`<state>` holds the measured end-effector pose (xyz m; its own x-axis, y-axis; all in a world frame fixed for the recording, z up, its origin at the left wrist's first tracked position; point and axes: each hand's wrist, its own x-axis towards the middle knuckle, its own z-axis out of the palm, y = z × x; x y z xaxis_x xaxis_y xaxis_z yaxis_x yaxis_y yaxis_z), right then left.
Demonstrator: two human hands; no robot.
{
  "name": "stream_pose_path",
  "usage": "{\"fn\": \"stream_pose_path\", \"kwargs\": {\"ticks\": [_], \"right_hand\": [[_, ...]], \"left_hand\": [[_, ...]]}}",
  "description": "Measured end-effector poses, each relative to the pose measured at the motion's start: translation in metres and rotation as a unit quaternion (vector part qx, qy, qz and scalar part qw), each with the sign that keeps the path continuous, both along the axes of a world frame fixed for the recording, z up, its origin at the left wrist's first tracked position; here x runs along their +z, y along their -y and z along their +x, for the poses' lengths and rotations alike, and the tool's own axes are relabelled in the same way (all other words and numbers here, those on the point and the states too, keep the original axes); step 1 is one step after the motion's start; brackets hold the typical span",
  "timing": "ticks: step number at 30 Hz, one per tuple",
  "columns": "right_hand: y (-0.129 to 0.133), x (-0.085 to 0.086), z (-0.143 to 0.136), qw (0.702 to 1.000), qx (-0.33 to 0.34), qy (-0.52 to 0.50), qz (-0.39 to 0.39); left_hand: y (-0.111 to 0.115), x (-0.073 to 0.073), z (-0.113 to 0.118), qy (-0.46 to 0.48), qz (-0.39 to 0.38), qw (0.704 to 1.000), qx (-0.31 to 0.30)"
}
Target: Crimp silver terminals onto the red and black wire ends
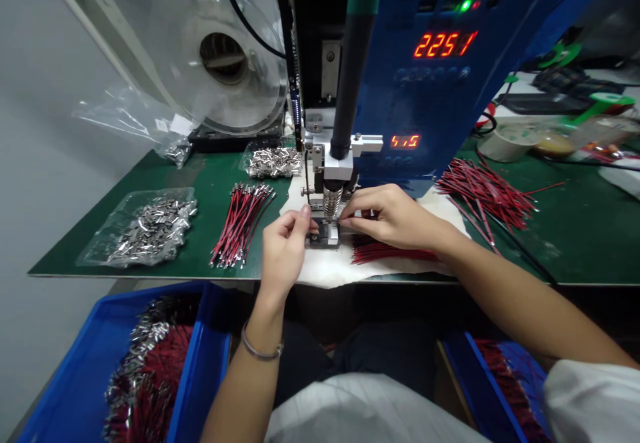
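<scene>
- Just left of a machine's small metal block (320,237), the left hand (286,241) reaches forward, thumb up, fingers curled.
- Opposite, the right hand (385,215) comes in palm down, thumb near forefinger; whether either hand's fingertips are closed on a part, one cannot tell.
- Slim red wires (387,251) lie bunched beneath the right hand, on a pale sheet (325,271).

left hand (286,239) and right hand (387,215) beside a coiled spring (332,201), red wires (390,251) nearby
</scene>
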<state>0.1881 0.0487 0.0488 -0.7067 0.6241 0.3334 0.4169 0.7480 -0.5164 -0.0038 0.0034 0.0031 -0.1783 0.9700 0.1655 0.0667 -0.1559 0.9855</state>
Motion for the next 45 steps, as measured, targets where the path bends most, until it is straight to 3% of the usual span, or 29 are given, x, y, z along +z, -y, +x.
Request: {"fn": "stream_pose_path", "kwargs": {"ticks": [14,25,29,31,34,38,41,43,45], "right_hand": [[0.001,0.001,0.000,1.000,0.002,-0.006,0.015],[0.000,-0.001,0.001,0.999,-0.003,-0.009,0.031],[0.015,0.011,0.006,0.996,0.049,-0.048,0.055],[0.031,0.018,0.004,0.990,0.059,-0.108,0.065],[0.057,0.019,-0.012,0.975,0.032,-0.211,0.061],[0.077,0.003,-0.038,0.952,-0.010,-0.301,0.055],[0.076,-0.009,-0.034,0.960,-0.096,-0.258,0.049],[0.069,-0.014,-0.019,0.972,-0.143,-0.183,0.024],[0.059,-0.018,0.000,0.984,-0.145,-0.100,0.031]], "left_hand": [[-0.001,-0.004,0.000,0.064,0.012,0.997,0.032],[-0.001,-0.004,0.001,0.057,0.035,0.997,0.044],[0.025,0.003,-0.003,-0.056,0.074,0.991,0.096],[0.046,0.006,-0.003,-0.117,0.079,0.989,0.042],[0.072,0.007,0.006,-0.128,0.079,0.987,-0.057],[0.081,0.011,0.017,-0.100,0.097,0.990,-0.037],[0.072,0.021,0.002,-0.154,0.092,0.984,0.002],[0.060,0.031,-0.022,-0.209,0.082,0.973,0.049],[0.043,0.040,-0.052,-0.273,0.077,0.953,0.109]]}}
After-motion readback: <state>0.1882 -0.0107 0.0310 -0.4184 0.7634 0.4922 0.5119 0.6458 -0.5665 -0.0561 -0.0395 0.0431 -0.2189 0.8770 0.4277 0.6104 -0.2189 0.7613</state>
